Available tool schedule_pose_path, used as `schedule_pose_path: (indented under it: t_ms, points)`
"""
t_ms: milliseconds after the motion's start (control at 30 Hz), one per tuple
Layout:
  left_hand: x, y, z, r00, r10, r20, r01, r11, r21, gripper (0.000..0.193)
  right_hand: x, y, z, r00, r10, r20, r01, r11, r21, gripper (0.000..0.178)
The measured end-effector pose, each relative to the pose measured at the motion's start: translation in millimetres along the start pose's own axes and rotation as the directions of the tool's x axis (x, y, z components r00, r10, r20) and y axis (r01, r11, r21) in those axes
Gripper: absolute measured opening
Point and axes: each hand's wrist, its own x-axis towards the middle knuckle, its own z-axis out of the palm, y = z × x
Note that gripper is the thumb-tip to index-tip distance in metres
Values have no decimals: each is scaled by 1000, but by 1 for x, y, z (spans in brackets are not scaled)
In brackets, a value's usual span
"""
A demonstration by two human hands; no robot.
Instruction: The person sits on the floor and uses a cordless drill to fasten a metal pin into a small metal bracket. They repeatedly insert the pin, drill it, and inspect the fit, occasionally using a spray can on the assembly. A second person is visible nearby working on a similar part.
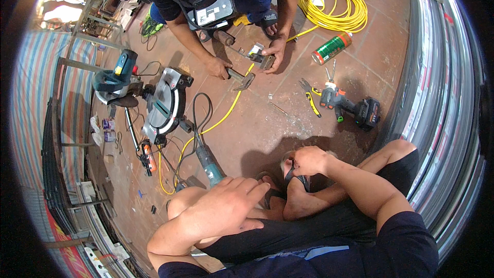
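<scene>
My left hand [229,203] lies over my bent left knee with its fingers stretched out and nothing in it. Just beyond it on the floor is a teal angle grinder [208,167], partly hidden by the knee. My right hand [309,160] is lowered beside my sandalled foot, its fingers curled; whether they hold anything is hidden. Across from me a person crouches, gripping a hammer [244,81] in one hand and a small metal piece [267,62] in the other. Yellow-handled pliers [312,100] and a cordless drill [352,108] lie beyond my right hand.
A miter saw [167,105] stands at the left, with an orange canister [149,157] nearby. A yellow hose [355,13] is coiled at the far right and trails across the floor. A green spray can [332,48] lies near it. Long metal profiles [437,72] line the right side.
</scene>
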Motion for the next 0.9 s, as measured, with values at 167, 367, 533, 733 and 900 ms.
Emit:
schedule_pose_path:
  t_ms: [167,367,533,733,900]
  points:
    - [2,2,-1,1000,-5,7,5,1000,-7,87,-1,1,3,997,-45,-67,43,999,-24,55]
    - [2,2,2,1000,-9,16,9,1000,10,87,0,4,10,988,-82,-128,80,997,-25,55]
    - [1,1,7,996,44,-80,-44,999,3,86,3,6,14,993,-66,-95,62,997,-46,56]
    - [1,0,10,994,52,-95,-52,999,5,86,7,8,17,993,-83,-83,79,995,-55,56]
    - [2,1,9,995,48,-84,-48,999,2,86,5,8,15,995,-81,-62,79,996,-40,56]
